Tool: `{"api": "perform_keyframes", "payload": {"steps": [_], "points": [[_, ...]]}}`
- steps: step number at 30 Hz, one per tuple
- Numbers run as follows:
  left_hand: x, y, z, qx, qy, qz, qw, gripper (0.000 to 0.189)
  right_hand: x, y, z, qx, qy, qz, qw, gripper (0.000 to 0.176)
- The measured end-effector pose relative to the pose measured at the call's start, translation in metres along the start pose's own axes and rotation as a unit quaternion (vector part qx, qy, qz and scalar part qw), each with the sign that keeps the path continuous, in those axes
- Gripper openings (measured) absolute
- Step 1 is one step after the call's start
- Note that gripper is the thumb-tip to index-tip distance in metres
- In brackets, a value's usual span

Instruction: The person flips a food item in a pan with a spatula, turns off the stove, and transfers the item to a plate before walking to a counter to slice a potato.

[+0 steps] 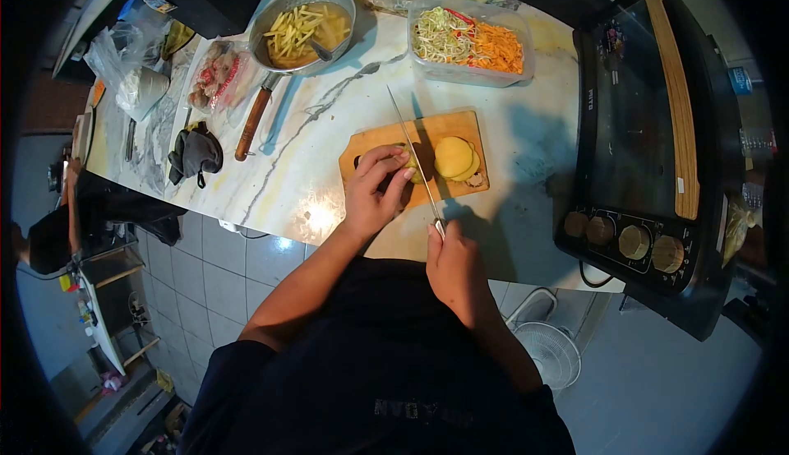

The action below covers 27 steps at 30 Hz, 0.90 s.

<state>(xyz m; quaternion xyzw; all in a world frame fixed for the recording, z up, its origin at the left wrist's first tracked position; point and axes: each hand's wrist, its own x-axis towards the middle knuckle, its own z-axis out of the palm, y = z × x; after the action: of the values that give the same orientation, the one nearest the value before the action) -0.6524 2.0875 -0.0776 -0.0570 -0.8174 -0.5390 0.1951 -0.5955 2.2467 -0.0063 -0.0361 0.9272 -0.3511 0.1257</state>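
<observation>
My left hand [378,192] grips a potato piece [417,176] at the middle of the wooden cutting board [378,138], its fingertips close to the blade. In my right hand [454,262] is the handle of a long kitchen knife [403,118], whose blade points away from me and runs along the right side of that piece. Right of the blade, round yellow potato slices [454,159] lie overlapping on the board. My fingers hide part of the piece in my left hand.
Behind stand a long-handled pan [257,114] with cut sticks in liquid and a plastic container [468,74] of shredded vegetables. A toaster oven [633,118] borders the right side. Left are a bag of meat [218,77] and a dark cloth [197,152]. Another person [62,225] is at far left.
</observation>
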Motion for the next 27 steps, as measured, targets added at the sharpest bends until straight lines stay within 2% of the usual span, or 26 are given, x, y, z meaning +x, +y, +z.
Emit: {"api": "perform_keyframes", "payload": {"steps": [2,6,27], "points": [[-0.001,0.001,0.002,-0.015,-0.003,-0.02,1.0,0.016,0.007,-0.001,0.002,0.002,-0.008,0.017,1.0,0.028],[-0.001,-0.003,0.002,-0.006,0.002,0.007,1.0,0.015,0.006,-0.004,0.0,0.029,-0.007,0.025,0.999,0.028],[0.001,-0.002,0.002,0.009,-0.01,0.007,1.0,0.014,-0.003,-0.002,-0.003,0.043,-0.038,0.051,0.997,0.027]]}}
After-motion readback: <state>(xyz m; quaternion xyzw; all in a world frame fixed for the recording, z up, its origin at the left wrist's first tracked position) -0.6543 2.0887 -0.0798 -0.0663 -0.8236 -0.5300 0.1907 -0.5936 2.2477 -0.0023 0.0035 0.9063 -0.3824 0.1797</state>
